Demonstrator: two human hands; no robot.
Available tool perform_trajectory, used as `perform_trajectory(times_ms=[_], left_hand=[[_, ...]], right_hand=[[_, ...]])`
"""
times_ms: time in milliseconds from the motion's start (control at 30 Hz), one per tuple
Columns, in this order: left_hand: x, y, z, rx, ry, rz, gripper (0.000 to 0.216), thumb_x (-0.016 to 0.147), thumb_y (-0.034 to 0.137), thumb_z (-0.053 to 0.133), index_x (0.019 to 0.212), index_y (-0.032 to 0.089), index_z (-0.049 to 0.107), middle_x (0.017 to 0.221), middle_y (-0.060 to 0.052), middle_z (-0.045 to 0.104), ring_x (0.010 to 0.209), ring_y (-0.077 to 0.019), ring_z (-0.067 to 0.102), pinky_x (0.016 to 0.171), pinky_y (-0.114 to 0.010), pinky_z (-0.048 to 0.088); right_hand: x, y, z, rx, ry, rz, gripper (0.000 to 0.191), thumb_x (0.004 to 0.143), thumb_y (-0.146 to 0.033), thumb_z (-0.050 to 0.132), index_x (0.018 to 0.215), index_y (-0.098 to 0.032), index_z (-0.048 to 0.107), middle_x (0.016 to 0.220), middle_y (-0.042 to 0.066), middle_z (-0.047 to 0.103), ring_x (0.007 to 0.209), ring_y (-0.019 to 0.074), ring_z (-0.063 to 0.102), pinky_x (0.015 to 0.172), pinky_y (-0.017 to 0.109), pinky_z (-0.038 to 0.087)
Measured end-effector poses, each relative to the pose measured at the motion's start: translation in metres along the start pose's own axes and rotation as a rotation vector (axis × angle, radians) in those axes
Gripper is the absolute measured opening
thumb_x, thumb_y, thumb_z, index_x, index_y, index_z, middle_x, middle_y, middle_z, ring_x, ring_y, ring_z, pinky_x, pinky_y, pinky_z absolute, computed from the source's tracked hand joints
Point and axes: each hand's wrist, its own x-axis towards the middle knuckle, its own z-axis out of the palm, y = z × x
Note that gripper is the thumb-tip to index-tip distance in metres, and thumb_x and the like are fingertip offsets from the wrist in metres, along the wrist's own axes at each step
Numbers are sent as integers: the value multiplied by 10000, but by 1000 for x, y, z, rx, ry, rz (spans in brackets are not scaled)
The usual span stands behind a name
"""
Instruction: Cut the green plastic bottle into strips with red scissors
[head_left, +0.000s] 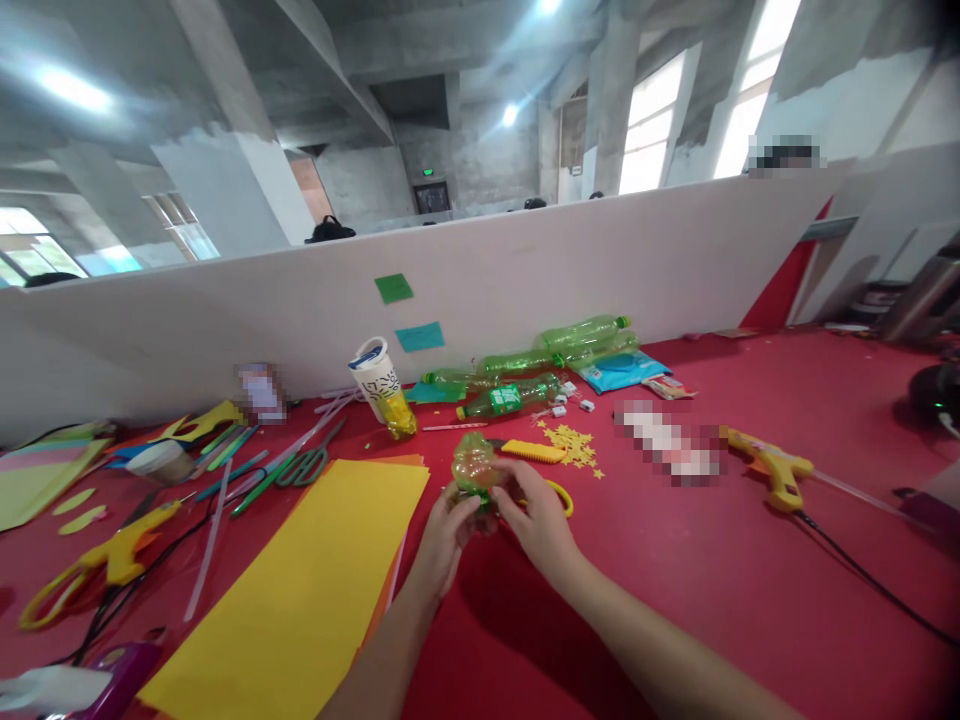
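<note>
A small piece of clear green plastic bottle (472, 458) is held up over the red table between my hands, its lobed end facing away from me. My left hand (444, 535) has closed its fingers around the near left side, by a darker green part. On the other side, my right hand (538, 520) pinches the piece with thumb and fingers. Yellow-handled scissors (564, 497) lie partly hidden behind my right hand. Just beyond the piece are a yellow utility knife (534, 452) and a scatter of yellow paper stars (571, 445).
Yellow paper sheets (300, 590) lie at left, near green scissors (304, 465). Glue guns lie on both sides, a left one (124, 550) and a right one (780, 470), with cords. Green bottles (517, 365) and a paper cup (377, 385) stand or lie by the white partition (480, 270).
</note>
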Motion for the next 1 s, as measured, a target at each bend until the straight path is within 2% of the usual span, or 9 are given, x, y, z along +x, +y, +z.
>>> perform_trajectory(times_ms=[200, 433, 633, 667, 833, 1000], left_hand=[[0, -2, 2, 116, 38, 26, 245, 764, 206, 636, 1001, 173, 581, 792, 3, 623, 633, -120, 567, 628, -278, 470], [0, -1, 2, 49, 19, 2, 194, 789, 218, 607, 973, 164, 582, 799, -5, 617, 612, -117, 567, 595, -274, 452], [0, 0, 1, 59, 25, -15, 209, 761, 239, 634, 949, 158, 592, 749, -6, 622, 582, -132, 581, 567, -283, 464], [0, 1, 1, 56, 29, -24, 211, 755, 238, 637, 945, 158, 592, 745, -6, 623, 577, -133, 581, 563, -285, 467], [-1, 5, 5, -8, 4, -71, 161, 745, 237, 635, 876, 154, 595, 707, -6, 626, 549, -135, 578, 537, -277, 455], [-3, 8, 8, -65, -36, -111, 131, 777, 226, 596, 881, 147, 596, 708, -16, 645, 504, -113, 554, 513, -255, 418]], right_hand=[[3, 0, 1, 108, 35, 104, 165, 826, -186, 539, 985, -214, 574, 752, -16, 564, 679, 165, 569, 614, 249, 484], [1, -9, -4, 160, -6, 93, 262, 834, -179, 525, 1075, -248, 602, 901, 15, 592, 790, 175, 574, 716, 273, 480], [4, -7, -1, 238, -7, 174, 19, 814, -225, 530, 820, -208, 532, 717, -21, 544, 631, 141, 551, 580, 234, 479], [5, -6, -1, 238, -16, 178, 37, 805, -228, 535, 780, -209, 515, 687, -31, 528, 601, 134, 538, 560, 228, 470], [5, -7, -4, 161, -36, 130, 103, 813, -228, 533, 724, -216, 481, 650, -39, 491, 567, 131, 496, 523, 220, 429], [4, -7, -9, -24, -58, -1, 114, 829, -195, 539, 717, -217, 535, 699, -15, 502, 656, 160, 502, 590, 242, 403]])
